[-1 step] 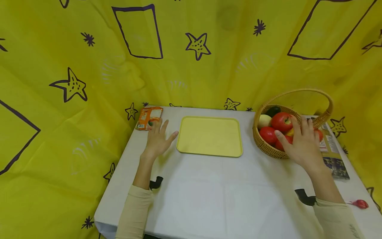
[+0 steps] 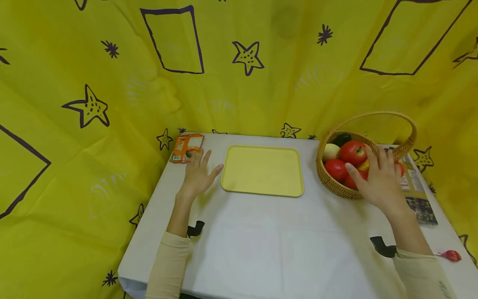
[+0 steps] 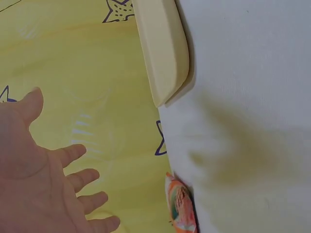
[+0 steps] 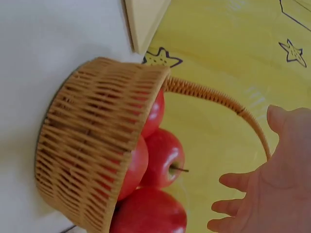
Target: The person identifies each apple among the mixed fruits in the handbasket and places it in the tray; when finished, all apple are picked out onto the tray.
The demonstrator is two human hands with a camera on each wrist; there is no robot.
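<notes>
My left hand (image 2: 196, 177) hovers over the table's left side, fingers straight and spread, holding nothing. Its fingertips overlap an orange packet (image 2: 183, 146) in the head view, and the thumb points toward a yellow tray (image 2: 263, 170). On the right, a wicker basket (image 4: 92, 141) with a tall arched handle holds red apples (image 4: 163, 158), a dark green item (image 2: 341, 139) and a pale round one (image 2: 330, 152). My right hand (image 2: 382, 187), fingers spread, is raised beside the apples and hides part of the basket in the head view. The right wrist view shows that palm apart from the fruit.
A flat printed packet (image 2: 422, 207) lies right of the basket, partly behind my right hand. Nearer the right edge is a small red object (image 2: 451, 255). The white tablecloth (image 2: 261, 249) covers the table; yellow patterned curtains (image 2: 231, 91) hang behind and at both sides.
</notes>
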